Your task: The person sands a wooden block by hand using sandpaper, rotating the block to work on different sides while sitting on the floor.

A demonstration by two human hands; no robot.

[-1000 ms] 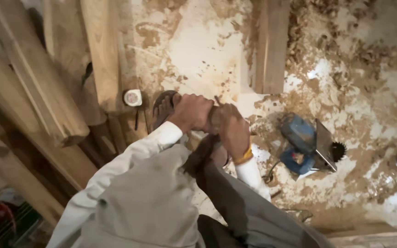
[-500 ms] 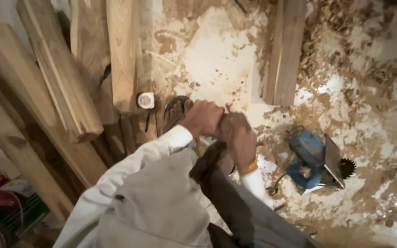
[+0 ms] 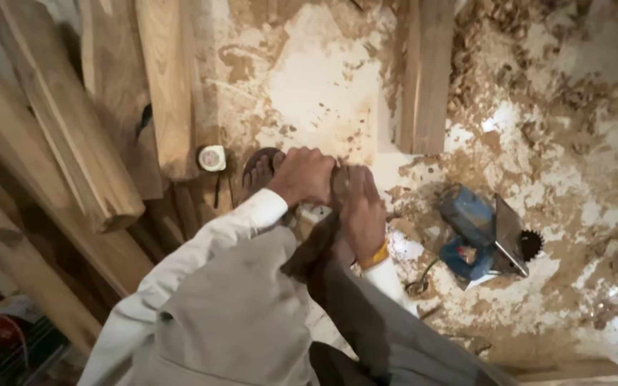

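We have both hands pressed together in front of us — our left hand (image 3: pixel 303 175) and right hand (image 3: pixel 361 207) clasped around something small and dark we cannot make out. Nothing looks cut or assembled yet, we judge. Beyond lie a sandalled foot (image 3: pixel 257 171), the blue power saw (image 3: pixel 484 229) on the sawdust floor (image 3: pixel 323 78) — then planks (image 3: pixel 427 71).

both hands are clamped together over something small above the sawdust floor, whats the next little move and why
Probably open the grip slightly. The left hand and the right hand press together and hide whatever is between them. The blue circular saw lies apart on the sawdust floor, out of reach.
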